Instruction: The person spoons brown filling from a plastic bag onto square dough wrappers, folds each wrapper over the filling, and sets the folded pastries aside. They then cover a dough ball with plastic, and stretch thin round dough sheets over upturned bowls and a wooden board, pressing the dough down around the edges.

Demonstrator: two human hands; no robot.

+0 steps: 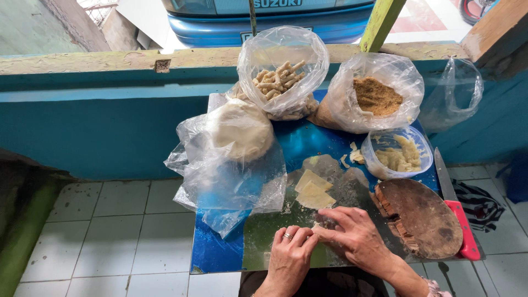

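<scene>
Low in the frame's centre, the left hand (290, 254) and right hand (356, 237) pinched a small pale dough piece (317, 226) on the blue worktop (308, 140). Thin dough might tear; the red-handled knife (454, 206) at the right edge could slip off.

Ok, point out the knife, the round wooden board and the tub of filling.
knife (461, 225), head view, on its red handle.
round wooden board (423, 220), head view, middle of its top face.
tub of filling (424, 144), head view, on its clear rim.

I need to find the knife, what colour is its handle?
Red. The knife lies right of the round wooden board, clearest in the head view.
</scene>
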